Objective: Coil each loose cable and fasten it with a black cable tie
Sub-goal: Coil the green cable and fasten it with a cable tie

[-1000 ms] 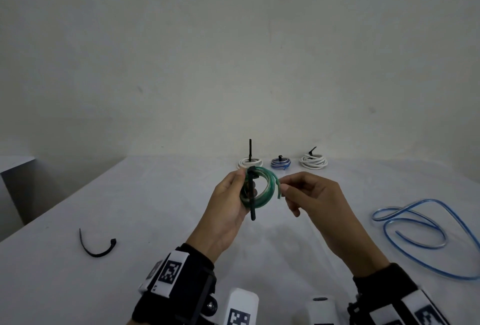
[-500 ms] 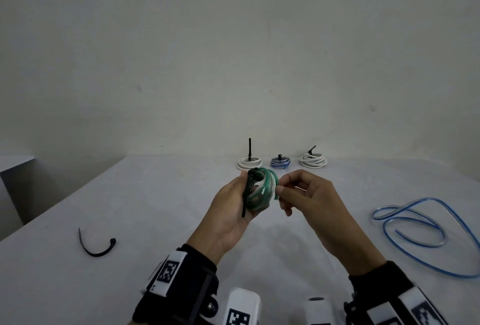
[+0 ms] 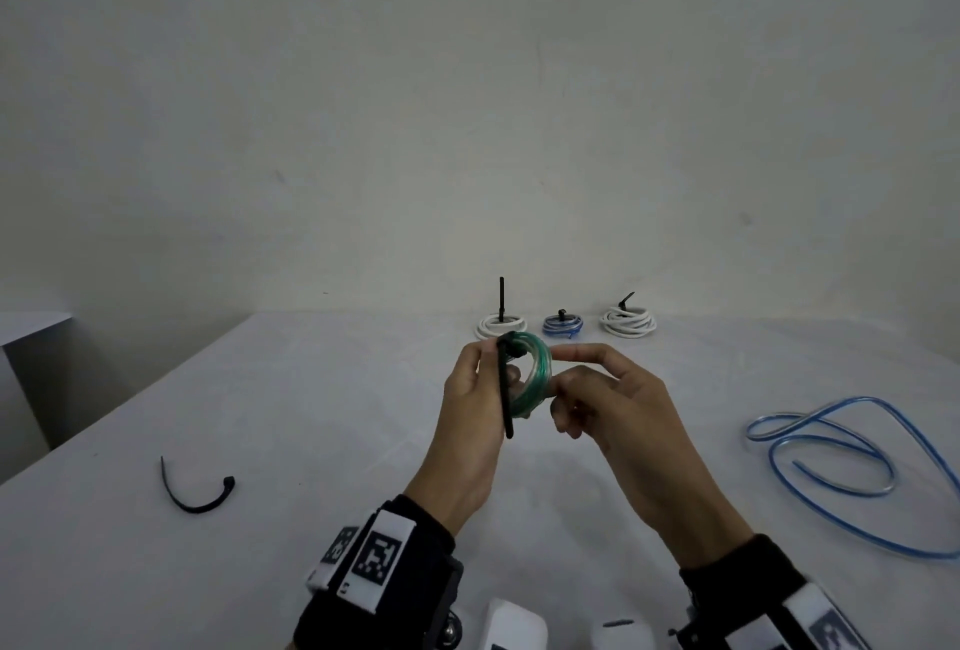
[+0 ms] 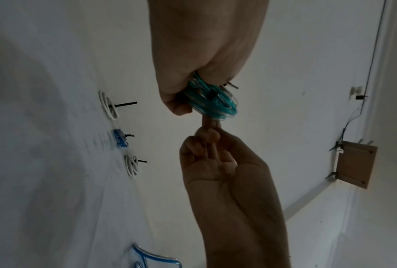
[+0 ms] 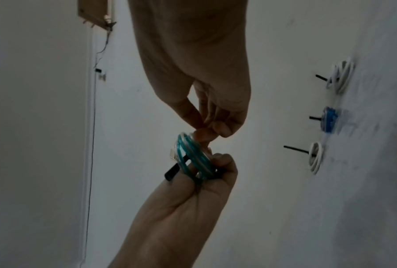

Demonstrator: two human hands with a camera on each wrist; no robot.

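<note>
Above the bench (image 3: 311, 415), the left hand (image 3: 470, 389) grips the green coil (image 3: 535, 374) with a black tie (image 3: 505, 389) around it. The right hand (image 3: 608, 400) pinches the coil's right edge. A loose blue cable (image 3: 831, 447) lies right.

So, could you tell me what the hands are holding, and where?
Left hand grips the green cable coil by its tied side; right hand pinches the opposite rim.

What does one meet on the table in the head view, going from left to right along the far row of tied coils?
White coil with upright tie → blue coil → larger white coil.
</note>
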